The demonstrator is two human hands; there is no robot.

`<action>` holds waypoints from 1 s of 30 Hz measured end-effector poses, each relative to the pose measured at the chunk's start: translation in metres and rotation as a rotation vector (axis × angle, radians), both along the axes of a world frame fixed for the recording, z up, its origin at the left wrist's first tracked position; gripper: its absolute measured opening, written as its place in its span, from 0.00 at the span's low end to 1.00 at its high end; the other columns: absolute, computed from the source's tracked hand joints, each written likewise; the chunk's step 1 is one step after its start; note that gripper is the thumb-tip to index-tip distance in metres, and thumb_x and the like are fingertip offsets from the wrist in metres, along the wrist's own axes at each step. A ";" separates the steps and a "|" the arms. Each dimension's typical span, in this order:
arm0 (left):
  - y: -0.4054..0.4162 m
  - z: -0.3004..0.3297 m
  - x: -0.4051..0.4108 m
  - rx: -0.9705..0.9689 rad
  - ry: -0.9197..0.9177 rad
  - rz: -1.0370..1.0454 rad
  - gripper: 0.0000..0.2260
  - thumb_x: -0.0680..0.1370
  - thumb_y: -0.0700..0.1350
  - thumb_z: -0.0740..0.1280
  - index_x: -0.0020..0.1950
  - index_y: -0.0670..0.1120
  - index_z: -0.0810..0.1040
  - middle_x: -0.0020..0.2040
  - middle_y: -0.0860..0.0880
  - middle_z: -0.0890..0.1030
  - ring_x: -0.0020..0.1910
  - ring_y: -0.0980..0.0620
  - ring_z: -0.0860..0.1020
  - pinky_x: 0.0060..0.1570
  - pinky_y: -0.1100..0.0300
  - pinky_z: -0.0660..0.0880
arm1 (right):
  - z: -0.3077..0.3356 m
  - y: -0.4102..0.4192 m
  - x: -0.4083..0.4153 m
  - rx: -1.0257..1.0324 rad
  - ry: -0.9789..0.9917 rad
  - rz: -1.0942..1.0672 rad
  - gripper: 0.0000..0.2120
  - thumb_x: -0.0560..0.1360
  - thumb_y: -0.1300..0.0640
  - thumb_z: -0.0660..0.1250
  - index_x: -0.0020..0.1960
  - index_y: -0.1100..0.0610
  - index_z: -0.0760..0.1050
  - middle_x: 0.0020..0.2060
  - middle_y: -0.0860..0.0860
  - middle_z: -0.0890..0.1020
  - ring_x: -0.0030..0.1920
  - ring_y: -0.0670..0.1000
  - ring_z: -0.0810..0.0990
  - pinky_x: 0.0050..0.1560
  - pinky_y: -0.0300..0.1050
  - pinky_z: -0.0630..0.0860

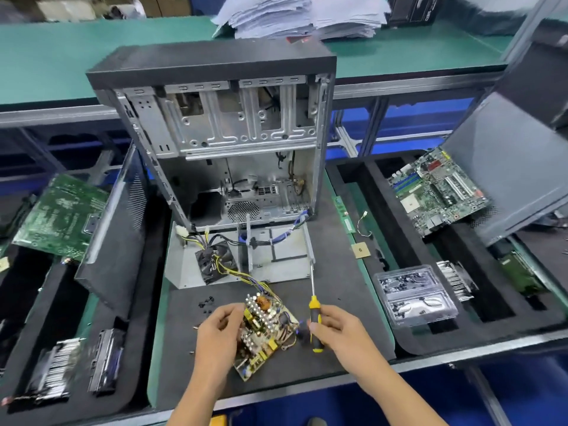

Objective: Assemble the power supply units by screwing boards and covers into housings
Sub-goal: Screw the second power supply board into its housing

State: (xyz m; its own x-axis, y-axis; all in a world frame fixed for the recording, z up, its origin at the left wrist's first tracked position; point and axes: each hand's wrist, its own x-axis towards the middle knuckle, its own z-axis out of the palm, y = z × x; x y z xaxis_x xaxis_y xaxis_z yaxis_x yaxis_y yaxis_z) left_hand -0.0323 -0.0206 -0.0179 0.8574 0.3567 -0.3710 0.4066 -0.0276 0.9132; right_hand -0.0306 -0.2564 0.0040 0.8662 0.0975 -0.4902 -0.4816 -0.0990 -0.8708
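A power supply board (266, 332) crowded with capacitors and coils lies near the front of the dark mat, its coloured wires running back to a black fan (215, 261). My left hand (219, 333) grips the board's left edge. My right hand (336, 329) holds a yellow and black screwdriver (314, 312), shaft pointing away from me. Behind them lies the open grey metal power supply housing (282, 256), and behind that an opened computer case (224, 142) stands upright. A few small black screws (206, 304) lie left of the board.
A clear plastic box of screws (415, 295) sits at the right, beside a green motherboard (436, 189) and a leaning grey panel (507, 167). Left are another green board (61, 216), a black side panel (113, 241) and heatsinks (53, 370). Papers (298, 15) are stacked at the back.
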 end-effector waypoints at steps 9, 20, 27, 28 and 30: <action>0.064 0.007 -0.005 0.253 -0.105 0.177 0.08 0.80 0.47 0.69 0.41 0.52 0.83 0.37 0.60 0.83 0.35 0.66 0.78 0.37 0.73 0.71 | -0.016 0.021 0.002 -0.049 0.056 -0.029 0.12 0.76 0.57 0.72 0.58 0.48 0.80 0.47 0.46 0.86 0.47 0.46 0.84 0.44 0.39 0.78; 0.070 0.004 0.024 0.365 0.024 0.031 0.11 0.80 0.56 0.66 0.46 0.52 0.83 0.42 0.56 0.85 0.45 0.57 0.82 0.49 0.54 0.77 | -0.036 0.009 0.007 -0.777 -0.110 0.007 0.13 0.77 0.62 0.68 0.61 0.54 0.76 0.47 0.47 0.75 0.47 0.49 0.76 0.48 0.43 0.71; 0.043 0.004 0.080 -0.079 0.217 0.079 0.11 0.79 0.53 0.70 0.49 0.46 0.81 0.42 0.51 0.86 0.45 0.52 0.84 0.41 0.56 0.78 | -0.007 0.047 0.049 -1.163 -0.679 0.108 0.21 0.69 0.54 0.79 0.60 0.55 0.80 0.54 0.56 0.77 0.51 0.61 0.73 0.47 0.58 0.72; 0.041 0.003 0.081 -0.088 0.211 0.112 0.08 0.79 0.51 0.71 0.48 0.46 0.82 0.40 0.52 0.86 0.43 0.53 0.84 0.39 0.58 0.75 | 0.000 0.062 0.066 -1.180 -0.827 0.135 0.21 0.69 0.56 0.79 0.60 0.54 0.80 0.56 0.55 0.77 0.52 0.60 0.72 0.46 0.58 0.72; 0.040 -0.002 0.083 -0.139 0.212 0.184 0.05 0.79 0.45 0.71 0.48 0.43 0.83 0.38 0.52 0.85 0.41 0.52 0.82 0.35 0.61 0.73 | 0.016 0.089 0.102 -1.207 -0.905 0.257 0.25 0.73 0.55 0.75 0.68 0.50 0.74 0.65 0.52 0.74 0.57 0.58 0.68 0.51 0.58 0.69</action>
State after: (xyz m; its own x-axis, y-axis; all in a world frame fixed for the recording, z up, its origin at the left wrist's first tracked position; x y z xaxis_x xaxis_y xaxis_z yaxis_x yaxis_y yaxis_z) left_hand 0.0511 0.0195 -0.0195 0.6818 0.4321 -0.5903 0.5746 0.1829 0.7977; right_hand 0.0719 -0.1673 0.0196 0.9312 0.2298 0.2828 0.2904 -0.9368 -0.1951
